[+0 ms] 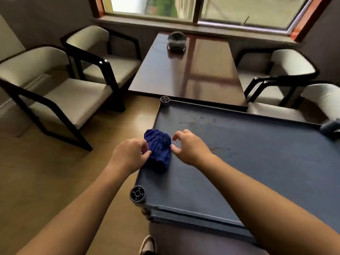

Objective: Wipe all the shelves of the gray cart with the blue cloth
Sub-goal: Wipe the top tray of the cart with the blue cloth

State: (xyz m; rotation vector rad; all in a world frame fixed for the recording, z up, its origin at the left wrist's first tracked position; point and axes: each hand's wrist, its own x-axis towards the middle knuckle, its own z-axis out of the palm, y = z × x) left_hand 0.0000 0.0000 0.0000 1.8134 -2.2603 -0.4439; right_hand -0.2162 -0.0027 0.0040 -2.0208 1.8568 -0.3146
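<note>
The gray cart (248,162) fills the lower right, its flat top shelf facing me with round post caps at the left corners. Pale smudges and specks mark the far part of that shelf. A crumpled blue cloth (159,150) lies on the shelf's left edge. My left hand (129,153) pinches the cloth's left side between thumb and fingers. My right hand (189,147) hovers just right of the cloth, fingers curled and apart, fingertips at its edge. The lower shelves are hidden under the top one.
A dark wooden table (185,70) stands just beyond the cart with a dark headset-like object (176,42) on it. Beige armchairs with black frames stand on the left (60,100) and right (287,70). Wooden floor lies to the left. A shoe (149,245) shows at the bottom.
</note>
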